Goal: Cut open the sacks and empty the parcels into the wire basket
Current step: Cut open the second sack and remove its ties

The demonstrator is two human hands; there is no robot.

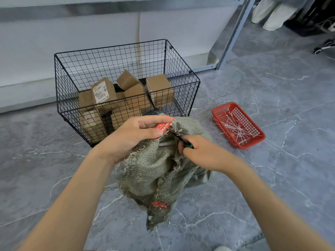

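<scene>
Now: your left hand (134,136) pinches the red tag (163,126) at the burlap sack's (155,176) mouth, fingers (154,120) clamped on it. Your right hand (204,153) grips a green-handled tool (188,145), fingers curled round it. The sack stands just in front of the wire basket (112,49). Cardboard parcels (159,89) lie inside the basket. A red tray (252,142) of white ties (233,127) sits near the basket's right side.

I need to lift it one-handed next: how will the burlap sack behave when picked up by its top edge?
Probably floppy: the burlap sack crumples in folds below where the left hand pinches it. Likely easy to grip, given its coarse, frayed weave. Weight unclear: its contents are hidden.
</scene>
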